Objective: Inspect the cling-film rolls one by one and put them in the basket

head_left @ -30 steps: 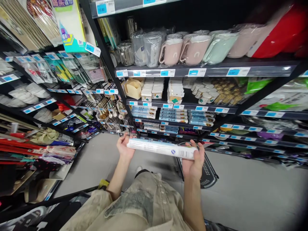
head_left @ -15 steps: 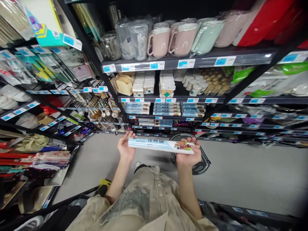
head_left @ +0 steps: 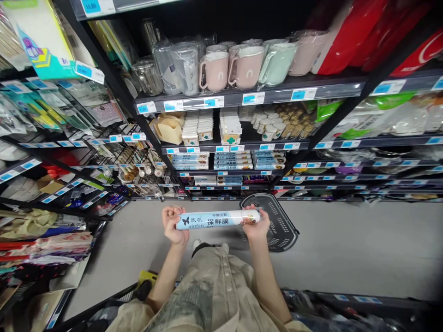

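Note:
A long pale blue roll of cling film (head_left: 216, 220) with a butterfly logo and printed characters lies level between both hands, in front of my knees. My left hand (head_left: 172, 226) grips its left end with curled fingers. Around the right end closes my right hand (head_left: 256, 225). Both hands hover above the grey floor, in front of the low shelves.
Black shelving (head_left: 249, 97) ahead carries pink and green mugs (head_left: 245, 67), paper cups and stacked matching rolls (head_left: 231, 161). A dark shopping basket (head_left: 278, 226) lies on the floor just right of my hands. More racks (head_left: 44, 152) crowd the left side.
The roll has been turned in my hands, so its printed blue face now shows instead of the white back. Both hands have drawn closer to my body and lower.

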Available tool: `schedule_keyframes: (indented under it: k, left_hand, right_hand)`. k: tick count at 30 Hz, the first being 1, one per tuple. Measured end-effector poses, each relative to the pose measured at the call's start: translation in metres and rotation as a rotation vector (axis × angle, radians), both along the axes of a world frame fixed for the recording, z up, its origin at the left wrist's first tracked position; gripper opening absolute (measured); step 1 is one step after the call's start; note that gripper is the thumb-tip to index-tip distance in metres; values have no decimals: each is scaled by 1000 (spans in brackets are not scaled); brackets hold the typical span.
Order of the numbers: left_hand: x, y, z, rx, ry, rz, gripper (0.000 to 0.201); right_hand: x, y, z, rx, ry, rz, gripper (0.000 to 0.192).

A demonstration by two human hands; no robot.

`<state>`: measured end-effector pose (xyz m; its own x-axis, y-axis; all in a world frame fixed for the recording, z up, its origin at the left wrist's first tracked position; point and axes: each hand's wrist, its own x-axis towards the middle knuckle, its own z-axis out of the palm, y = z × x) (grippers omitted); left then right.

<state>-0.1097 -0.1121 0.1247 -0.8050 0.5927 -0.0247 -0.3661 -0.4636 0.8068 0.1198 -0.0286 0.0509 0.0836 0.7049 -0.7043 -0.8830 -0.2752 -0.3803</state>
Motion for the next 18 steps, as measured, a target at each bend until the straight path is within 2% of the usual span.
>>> schedule_keyframes:
  k: [3,9,13,18]
  left_hand:
    - [-1,-2,-3,19,37,5,22]
    - [-9,7,-8,-29,46,-45,23]
    - [-12,14,-13,-151,19,-231,30]
    - [-15,15,-23,-420,-63,-522,35]
  right_hand:
    - [1,-1,-1,34,86,-19,20]
    - [1,3,4,72,73,-29,19]
    - [11,5,-6,62,48,-15,16]
    - [26,9,-18,107,-34,-49,19]
